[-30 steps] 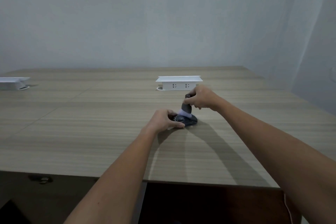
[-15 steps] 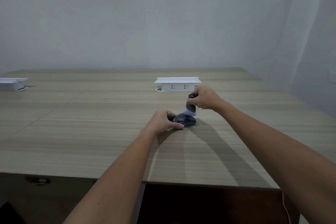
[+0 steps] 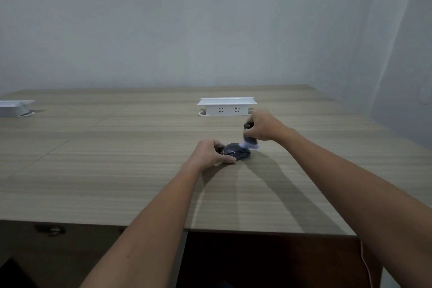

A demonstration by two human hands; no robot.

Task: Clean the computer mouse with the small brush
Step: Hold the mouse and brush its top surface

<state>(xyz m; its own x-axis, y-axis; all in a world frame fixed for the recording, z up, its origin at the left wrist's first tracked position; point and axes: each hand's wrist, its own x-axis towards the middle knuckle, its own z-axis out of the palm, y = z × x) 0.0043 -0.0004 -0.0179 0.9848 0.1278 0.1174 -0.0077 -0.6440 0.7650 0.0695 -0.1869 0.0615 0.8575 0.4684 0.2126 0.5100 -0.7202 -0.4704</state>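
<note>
A dark computer mouse (image 3: 238, 152) lies on the wooden table (image 3: 117, 170), a little right of centre. My left hand (image 3: 210, 154) grips its left end, fingers wrapped over the near and far sides. My right hand (image 3: 263, 127) holds a small brush (image 3: 250, 142) with a dark handle, nearly upright. Its pale bristles touch the mouse's far right edge. Most of the handle is hidden in my fist.
A white pop-up socket box (image 3: 226, 106) stands just behind my right hand. A second white socket box (image 3: 14, 107) sits at the far left edge. The table's near edge (image 3: 210, 229) runs below my forearms, with a drawer lock (image 3: 52, 230) under it.
The brush has swept from the top of the mouse to its far right edge, my right hand moving right and slightly away. My left hand has stayed on the mouse.
</note>
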